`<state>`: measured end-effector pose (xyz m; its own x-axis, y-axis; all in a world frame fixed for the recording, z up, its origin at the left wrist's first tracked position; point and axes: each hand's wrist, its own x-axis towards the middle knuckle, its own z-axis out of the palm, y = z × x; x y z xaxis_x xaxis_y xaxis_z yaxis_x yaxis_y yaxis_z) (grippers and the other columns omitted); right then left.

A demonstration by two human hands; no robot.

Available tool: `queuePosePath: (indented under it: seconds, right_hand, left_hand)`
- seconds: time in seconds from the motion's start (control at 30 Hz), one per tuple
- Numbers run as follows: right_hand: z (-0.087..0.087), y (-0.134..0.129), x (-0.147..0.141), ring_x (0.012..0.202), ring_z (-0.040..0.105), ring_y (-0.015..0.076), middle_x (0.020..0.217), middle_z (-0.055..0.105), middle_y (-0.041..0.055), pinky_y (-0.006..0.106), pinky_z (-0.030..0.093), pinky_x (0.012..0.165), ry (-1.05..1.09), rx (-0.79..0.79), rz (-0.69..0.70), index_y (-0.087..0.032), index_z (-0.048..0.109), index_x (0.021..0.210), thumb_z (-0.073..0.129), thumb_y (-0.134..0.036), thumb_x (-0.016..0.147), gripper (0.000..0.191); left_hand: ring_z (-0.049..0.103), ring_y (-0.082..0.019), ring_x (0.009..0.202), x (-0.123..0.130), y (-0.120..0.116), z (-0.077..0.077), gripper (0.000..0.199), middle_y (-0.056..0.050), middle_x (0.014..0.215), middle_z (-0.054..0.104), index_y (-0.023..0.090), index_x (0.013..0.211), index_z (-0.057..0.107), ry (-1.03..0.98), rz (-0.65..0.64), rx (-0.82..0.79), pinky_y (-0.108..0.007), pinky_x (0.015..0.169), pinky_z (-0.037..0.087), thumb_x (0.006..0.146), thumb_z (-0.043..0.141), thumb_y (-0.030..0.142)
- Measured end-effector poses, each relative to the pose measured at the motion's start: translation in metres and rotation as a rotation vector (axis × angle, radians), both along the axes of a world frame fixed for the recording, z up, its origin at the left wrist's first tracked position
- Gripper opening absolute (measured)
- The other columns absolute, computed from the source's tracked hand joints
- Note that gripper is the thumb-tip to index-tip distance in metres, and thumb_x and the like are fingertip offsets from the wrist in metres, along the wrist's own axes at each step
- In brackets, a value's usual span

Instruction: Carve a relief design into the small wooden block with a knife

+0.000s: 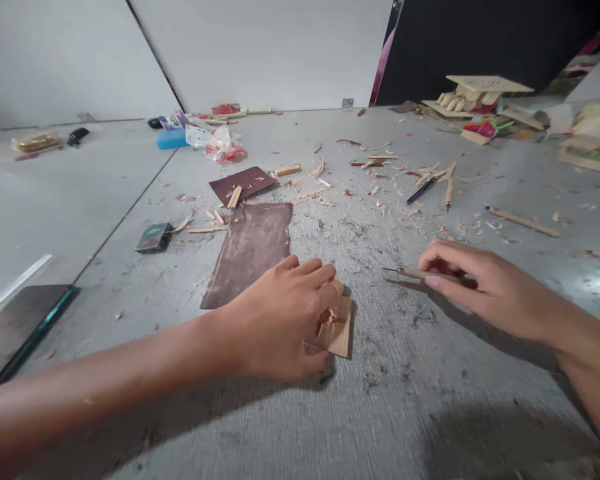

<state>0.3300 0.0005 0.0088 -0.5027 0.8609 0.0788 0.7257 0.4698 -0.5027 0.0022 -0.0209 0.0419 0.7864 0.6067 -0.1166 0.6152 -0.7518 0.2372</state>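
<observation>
My left hand (293, 320) is closed over a small wooden block (341, 333) on the grey table, its fingers covering the left part. The block's face carries a rough carved hollow with loose shavings in it. To the right, my right hand (465, 283) grips a carving tool (413, 273) with a pale wooden handle and a thin metal tip. That tip points left toward the block but stays apart from it. A worn brown sheet of sandpaper (255, 240) lies just beyond my left hand, partly behind it.
A second brown sheet (250, 181), wood shavings (317, 198) and a dark blue pen-like tool (421, 191) lie farther back. Another wooden-handled tool (523, 221) is at right. A small dark box (154, 237) and a black flat device (23, 327) are at left. A wooden model (480, 93) stands back right.
</observation>
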Motion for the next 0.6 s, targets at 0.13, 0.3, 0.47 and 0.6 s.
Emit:
queuePosePath:
  seconds: [0.13, 0.3, 0.47, 0.6]
  right_hand:
    - [0.001, -0.003, 0.002, 0.060, 0.053, 0.0161, 0.074, 0.060, -0.0019, 0.030, 0.042, 0.056, 0.035, -0.032, 0.014, -0.026, 0.062, 0.097, 0.056, -0.042, 0.104, 0.019]
    - [0.014, -0.018, -0.010, 0.056, 0.051, 0.0132, 0.071, 0.059, -0.0035, 0.028, 0.039, 0.052, 0.084, 0.077, 0.055, -0.025, 0.061, 0.094, 0.062, -0.030, 0.100, 0.008]
    - [0.028, -0.036, -0.030, 0.056, 0.047, 0.0105, 0.070, 0.056, -0.0054, 0.025, 0.037, 0.053, 0.115, 0.208, 0.089, -0.024, 0.061, 0.096, 0.062, -0.020, 0.097, 0.004]
    - [0.027, -0.052, -0.057, 0.057, 0.045, 0.0101, 0.068, 0.052, -0.0068, 0.026, 0.037, 0.057, 0.117, 0.259, 0.186, -0.023, 0.055, 0.088, 0.064, -0.014, 0.086, 0.013]
  left_hand:
    - [0.061, -0.027, 0.098, -0.003, 0.014, 0.005, 0.047, -0.006, 0.105, 0.066, 0.018, 0.098, 0.065, 0.034, -0.065, -0.046, -0.041, 0.085, 0.040, 0.080, 0.086, 0.055]
    - [0.061, -0.024, 0.096, -0.005, 0.026, 0.004, 0.039, -0.004, 0.104, 0.065, 0.017, 0.104, 0.069, -0.151, -0.081, -0.087, -0.038, 0.085, 0.039, 0.091, 0.080, 0.052]
    - [0.062, -0.017, 0.090, -0.011, 0.029, -0.001, 0.004, 0.001, 0.093, 0.065, 0.019, 0.095, 0.073, -0.282, -0.169, -0.170, -0.034, 0.087, 0.037, 0.092, 0.075, 0.018]
    - [0.061, -0.014, 0.085, -0.013, 0.030, -0.008, 0.010, 0.002, 0.091, 0.067, 0.019, 0.095, 0.074, -0.326, -0.202, -0.220, -0.032, 0.086, 0.037, 0.093, 0.072, 0.010]
